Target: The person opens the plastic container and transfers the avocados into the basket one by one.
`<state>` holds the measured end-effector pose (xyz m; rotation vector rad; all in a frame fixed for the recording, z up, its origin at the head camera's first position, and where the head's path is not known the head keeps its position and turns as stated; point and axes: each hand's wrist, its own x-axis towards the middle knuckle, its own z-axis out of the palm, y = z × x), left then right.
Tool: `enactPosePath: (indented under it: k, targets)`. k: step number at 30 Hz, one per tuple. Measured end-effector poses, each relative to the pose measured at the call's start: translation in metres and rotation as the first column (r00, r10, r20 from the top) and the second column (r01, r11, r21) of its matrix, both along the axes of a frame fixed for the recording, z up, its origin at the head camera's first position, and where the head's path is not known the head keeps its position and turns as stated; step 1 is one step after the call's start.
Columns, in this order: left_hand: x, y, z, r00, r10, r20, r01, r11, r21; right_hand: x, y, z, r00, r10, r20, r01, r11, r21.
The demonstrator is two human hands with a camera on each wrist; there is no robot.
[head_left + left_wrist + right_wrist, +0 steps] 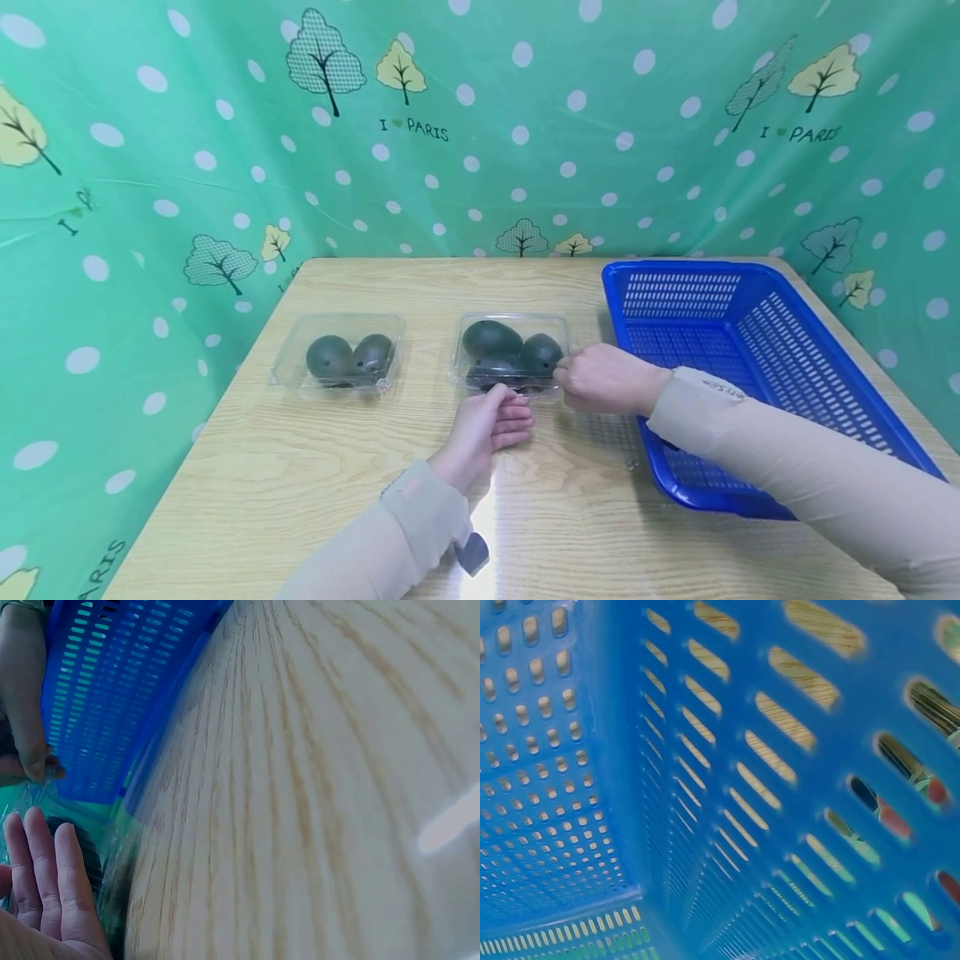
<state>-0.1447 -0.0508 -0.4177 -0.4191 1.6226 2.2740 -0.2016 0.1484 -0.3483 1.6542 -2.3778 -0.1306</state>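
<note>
A clear plastic clamshell box (pixel 512 319) in the middle of the table holds three dark green avocados (pixel 492 341). My right hand (pixel 609 380) pinches its front right corner with thumb and fingertips; the left wrist view shows that right hand (pixel 24 697) on the clear plastic edge. In front of the box my left hand (pixel 489 427) has its fingers straight and its thumb close against the front rim; whether the thumb touches is hard to tell. Straight fingers (pixel 46 877) also show in the left wrist view. The right wrist view shows neither hand clearly.
A second clear box (pixel 288 354) with two avocados (pixel 329 359) stands at left. To the right is a blue perforated basket (pixel 750 271), with my right forearm reaching across it. A small dark grey piece (pixel 472 554) shows by the left cuff. A patterned green curtain hangs behind.
</note>
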Motion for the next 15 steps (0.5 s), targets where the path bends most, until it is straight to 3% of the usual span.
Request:
enactPosePath:
  k: [15]
  targets:
    - [-0.0065,0.0004,-0.0018,1.000,0.014,0.028,-0.014,1.000,0.006,0.0002,0.0005,-0.0002,0.996,-0.036,0.083,0.039,0.999,-0.035]
